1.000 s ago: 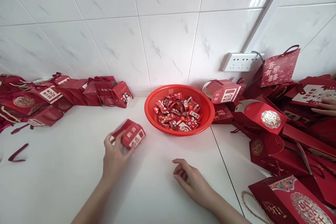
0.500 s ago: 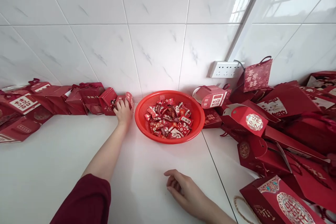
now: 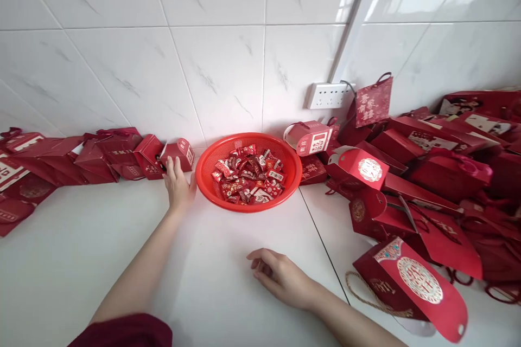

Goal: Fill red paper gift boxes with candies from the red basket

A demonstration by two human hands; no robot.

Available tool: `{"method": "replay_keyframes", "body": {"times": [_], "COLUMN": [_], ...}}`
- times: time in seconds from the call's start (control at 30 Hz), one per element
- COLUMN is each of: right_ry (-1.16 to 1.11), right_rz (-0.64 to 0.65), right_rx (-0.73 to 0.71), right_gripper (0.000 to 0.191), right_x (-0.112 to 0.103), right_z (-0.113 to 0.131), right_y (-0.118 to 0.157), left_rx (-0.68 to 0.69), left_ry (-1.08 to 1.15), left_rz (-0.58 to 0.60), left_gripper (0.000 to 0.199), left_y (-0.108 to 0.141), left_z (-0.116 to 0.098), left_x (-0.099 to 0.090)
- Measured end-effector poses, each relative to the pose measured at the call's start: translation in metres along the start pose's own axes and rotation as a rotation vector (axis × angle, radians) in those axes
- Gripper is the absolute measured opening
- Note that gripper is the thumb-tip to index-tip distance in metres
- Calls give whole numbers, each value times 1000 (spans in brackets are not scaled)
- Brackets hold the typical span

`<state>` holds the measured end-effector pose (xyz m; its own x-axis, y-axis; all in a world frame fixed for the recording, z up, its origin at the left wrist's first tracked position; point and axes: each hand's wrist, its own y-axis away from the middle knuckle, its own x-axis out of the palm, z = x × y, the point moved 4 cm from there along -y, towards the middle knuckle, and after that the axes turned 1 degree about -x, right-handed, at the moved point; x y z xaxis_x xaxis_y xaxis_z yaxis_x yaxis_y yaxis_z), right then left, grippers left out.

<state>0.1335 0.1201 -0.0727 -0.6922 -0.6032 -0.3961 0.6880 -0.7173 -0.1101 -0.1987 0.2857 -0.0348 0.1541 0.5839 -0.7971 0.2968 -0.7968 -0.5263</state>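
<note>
My left hand (image 3: 178,183) is at the front of a small red candy box (image 3: 181,153) by the wall. Its fingers are stretched out and apart, the tips at the box's lower left, not wrapped round it. Whether they still touch it I cannot tell. Beside this hand stands a red plastic basket (image 3: 208,193) of wrapped candies (image 3: 252,176). My right hand (image 3: 283,277) rests low over the white table in front of the basket, fingers loosely curled, the thumb apart from the index finger. Nothing shows in it.
Red gift boxes (image 3: 97,158) stand in a row along the wall at left. More red boxes (image 3: 431,173) lie heaped on the right, one with a rope handle (image 3: 366,295) close to my right forearm. A power strip (image 3: 330,96) is on the tiled wall.
My left hand has drawn back from over the small candy box, its fingers loosened, and the box now stands by the wall. My right hand keeps its loose curl. The view has shifted slightly.
</note>
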Motion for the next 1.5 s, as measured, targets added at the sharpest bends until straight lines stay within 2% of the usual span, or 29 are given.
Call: {"method": "replay_keyframes", "body": {"times": [0.07, 0.13, 0.17, 0.2, 0.27, 0.33, 0.4, 0.5, 0.6, 0.8, 0.9, 1.0, 1.1, 1.13, 1.17, 1.2, 1.27, 1.3, 1.37, 1.43, 1.5], "right_ry": [90, 196, 253, 312, 441, 566, 667, 733, 716, 680, 674, 694, 746, 767, 766, 720, 564, 484, 400, 347, 310], "right_rz": [-55, -144, -192, -236, -313, -393, -502, -664, -800, -909, -903, -914, -1019, -1114, -1283, -1364, -1353, -1249, -1119, -925, -688], "right_rx": [-65, -148, -188, -218, -222, -132, 39, 336, 459, 621, 658, 644, 540, 404, 284, 208, 76, 46, -32, -64, -77], "right_gripper": [30, 27, 26, 26, 31, 40, 40, 36, 41, 50, 39, 24, 28, 31, 31, 31, 29, 27, 26, 28, 30], "right_x": [-11, -28, -39, -50, -76, -107, -140, -185, -216, -249, -260, -265, -259, -253, -245, -236, -216, -206, -190, -179, -170], "right_z": [8, 19, 26, 34, 48, 58, 62, 54, 39, 0, -5, 10, 51, 71, 92, 109, 138, 149, 169, 179, 181], "right_y": [-1, -1, 0, 0, -1, -5, -10, -19, -25, -23, -18, -6, 16, 25, 38, 48, 60, 60, 59, 49, 31], "left_rx": [43, 28, 22, 20, 22, 22, 22, 26, 28, 38, 28, 15, -13, -27, -42, -58, -87, -98, -88, -54, 32], "left_ry": [-26, -115, -130, -142, -143, -148, -150, -145, -138, -106, -75, -28, 27, 48, 69, 91, 138, 162, 215, 293, 554], "left_rz": [98, 333, 403, 455, 484, 485, 481, 479, 473, 474, 478, 469, 435, 417, 393, 363, 282, 234, 139, 74, 51], "left_gripper": [72, 67, 65, 65, 65, 66, 66, 64, 61, 59, 58, 57, 51, 47, 43, 39, 35, 34, 34, 35, 35], "left_y": [27, 48, 55, 60, 62, 60, 58, 59, 63, 67, 68, 70, 68, 65, 60, 54, 38, 30, 18, 17, 27], "left_z": [1, 8, 12, 15, 18, 18, 17, 15, 16, 20, 22, 21, 16, 14, 12, 9, 0, -6, -25, -52, -84], "left_x": [4, 16, 21, 26, 31, 32, 32, 30, 27, 24, 23, 22, 16, 12, 6, -3, -29, -46, -86, -128, -167]}}
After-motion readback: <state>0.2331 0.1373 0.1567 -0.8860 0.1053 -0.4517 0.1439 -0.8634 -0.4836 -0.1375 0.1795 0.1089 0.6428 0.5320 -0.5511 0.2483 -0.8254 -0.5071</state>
